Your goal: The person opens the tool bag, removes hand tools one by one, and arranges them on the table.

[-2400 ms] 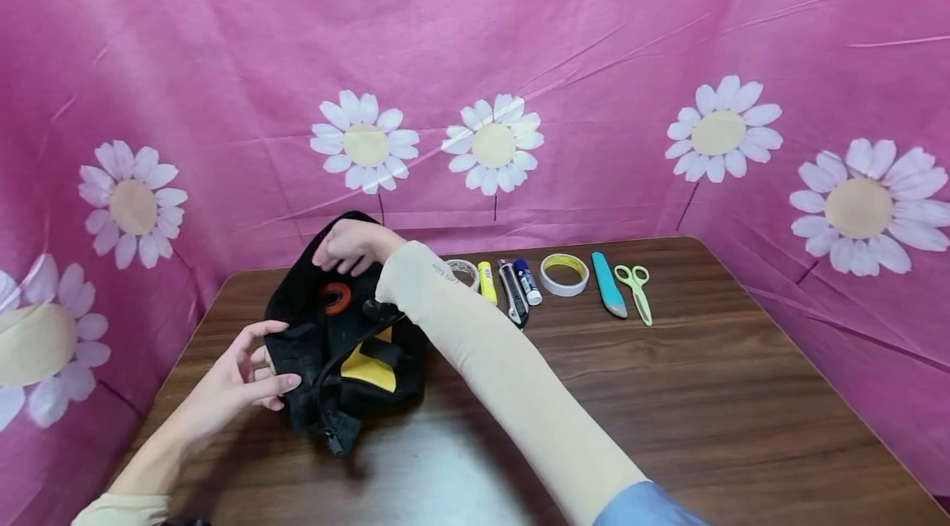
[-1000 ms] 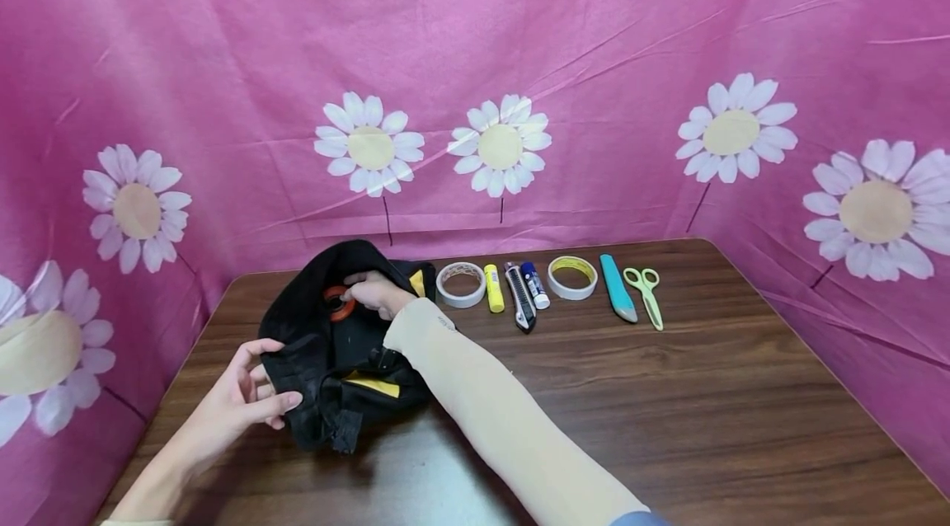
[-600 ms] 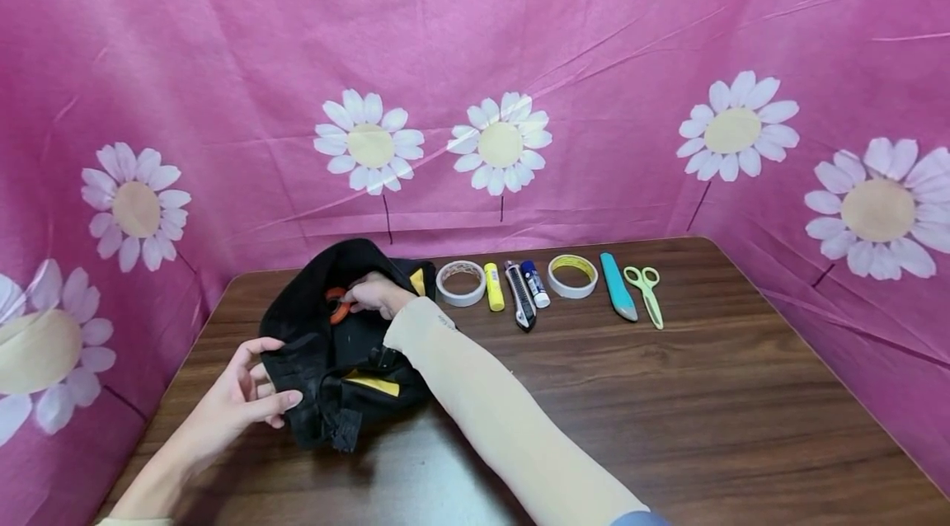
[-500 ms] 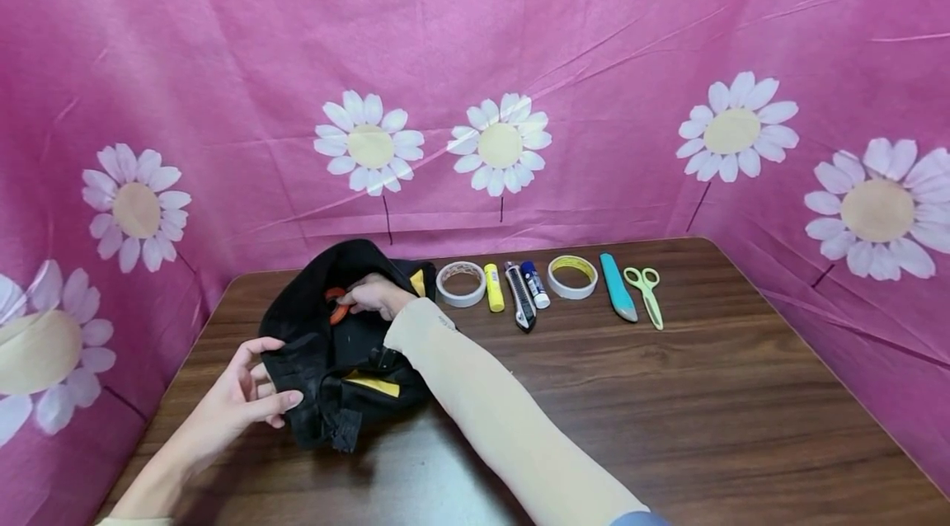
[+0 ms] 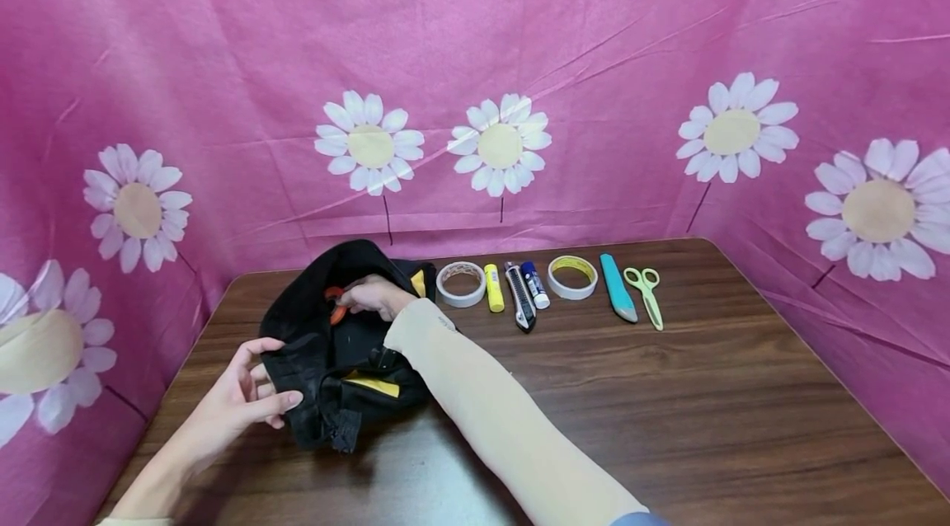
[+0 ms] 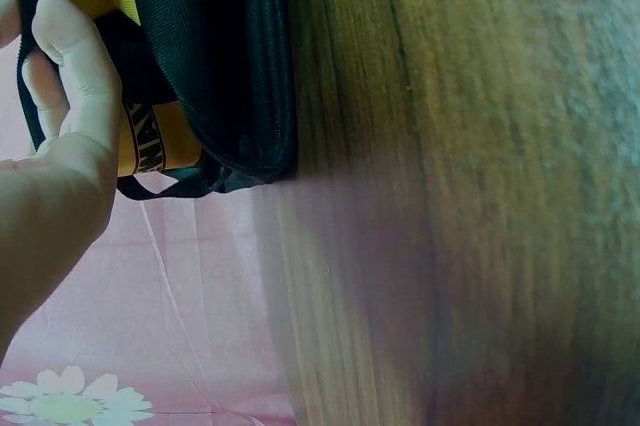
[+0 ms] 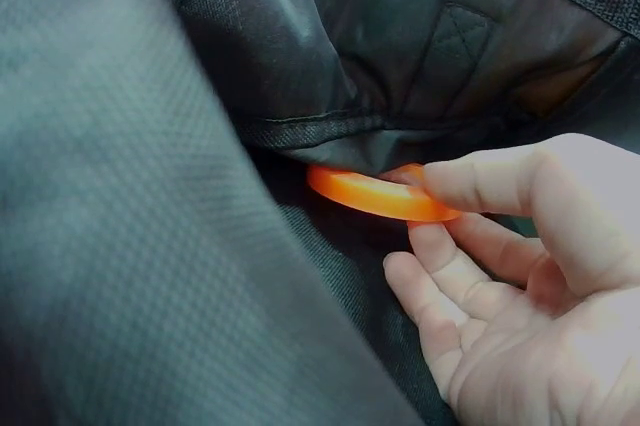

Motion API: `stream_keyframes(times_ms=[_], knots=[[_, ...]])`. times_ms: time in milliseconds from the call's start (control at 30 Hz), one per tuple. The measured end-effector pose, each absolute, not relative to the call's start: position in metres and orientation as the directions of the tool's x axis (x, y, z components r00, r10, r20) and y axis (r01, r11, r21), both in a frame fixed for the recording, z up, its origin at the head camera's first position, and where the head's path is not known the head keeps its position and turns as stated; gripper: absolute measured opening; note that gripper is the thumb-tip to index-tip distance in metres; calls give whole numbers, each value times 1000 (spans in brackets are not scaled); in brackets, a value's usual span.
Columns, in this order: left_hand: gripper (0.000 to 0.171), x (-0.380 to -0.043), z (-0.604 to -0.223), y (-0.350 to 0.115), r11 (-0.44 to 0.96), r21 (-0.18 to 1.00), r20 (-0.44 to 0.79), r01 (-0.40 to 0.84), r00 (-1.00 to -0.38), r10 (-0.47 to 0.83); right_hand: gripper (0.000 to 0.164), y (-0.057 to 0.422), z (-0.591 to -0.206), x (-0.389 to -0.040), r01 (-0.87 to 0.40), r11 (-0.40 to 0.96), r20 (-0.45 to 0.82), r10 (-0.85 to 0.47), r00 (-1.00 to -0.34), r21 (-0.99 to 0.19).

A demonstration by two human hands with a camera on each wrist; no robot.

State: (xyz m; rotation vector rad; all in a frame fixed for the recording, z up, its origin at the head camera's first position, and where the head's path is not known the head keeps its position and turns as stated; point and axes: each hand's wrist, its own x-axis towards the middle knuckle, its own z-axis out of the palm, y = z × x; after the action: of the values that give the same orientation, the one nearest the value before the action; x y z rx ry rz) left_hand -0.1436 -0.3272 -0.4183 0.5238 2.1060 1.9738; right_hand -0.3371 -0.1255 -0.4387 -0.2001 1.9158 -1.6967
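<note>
A black tool bag (image 5: 304, 369) with yellow patches lies at the left of the table, its mouth spread wide. My left hand (image 5: 241, 390) grips the near left edge of its opening, thumb on one side and fingers on the other. In the left wrist view this hand (image 6: 75, 96) is seen beside the bag's yellow panel (image 6: 175, 138). Inside the bag, my right hand (image 5: 374, 295) pinches a narrow orange tape roll (image 5: 337, 313). The right wrist view shows the thumb over the tape roll (image 7: 385, 196) and fingertips beneath it, close to the dark lining.
Along the table's back stand a white tape roll (image 5: 444, 283), a yellow glue stick (image 5: 494, 288), a black-and-grey cutter (image 5: 521, 299), a blue-and-white glue stick (image 5: 536, 287), another tape roll (image 5: 571, 292), a teal cutter (image 5: 618, 288) and green scissors (image 5: 649, 303). A pink curtain (image 5: 594, 39) hangs behind.
My right hand has moved down from over the bag's mouth into it and taken hold of the tape roll, which has tilted. The left hand keeps its grip.
</note>
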Motion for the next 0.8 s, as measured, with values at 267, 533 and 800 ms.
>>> stream_keyframes(times_ms=[267, 533, 800], knots=[[64, -144, -419, -326, 51, 992, 90, 118, -922, 376, 26, -121, -437, -337, 314, 121, -336, -366, -868, -942], [63, -143, -420, -326, 61, 991, 86, 117, -922, 378, 12, -120, -438, -333, 442, 79, -434, -409, -803, -893], [63, -143, -417, -325, 78, 991, 77, 113, -926, 369, 7, -119, -431, -333, 449, 147, -463, -461, -757, -881]])
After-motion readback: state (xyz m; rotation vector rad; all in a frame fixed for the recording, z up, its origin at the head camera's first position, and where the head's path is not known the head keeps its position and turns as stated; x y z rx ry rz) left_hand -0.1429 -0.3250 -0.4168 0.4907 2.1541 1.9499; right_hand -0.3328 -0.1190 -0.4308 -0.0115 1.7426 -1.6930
